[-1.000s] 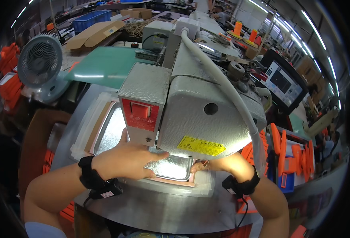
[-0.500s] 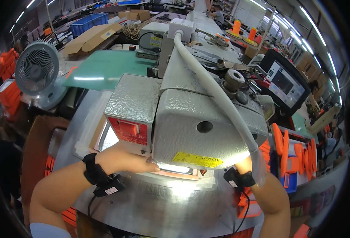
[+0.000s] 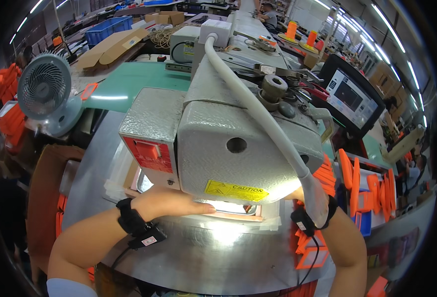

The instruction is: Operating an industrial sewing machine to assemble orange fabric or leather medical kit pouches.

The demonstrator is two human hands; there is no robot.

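Your shiny metal table (image 3: 203,252) fills the lower centre, carrying the grey sewing machine (image 3: 228,143) and a lit pink-framed plate (image 3: 236,210) beneath it.

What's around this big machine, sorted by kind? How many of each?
Grey sewing machine: 1
Desk fan: 1
Screen: 1
Blue crate: 1
Orange thread cones: 2
Person's hands, left hand and right hand mostly hidden beneath the machine: 2
Black wristbands: 2
Total: 10
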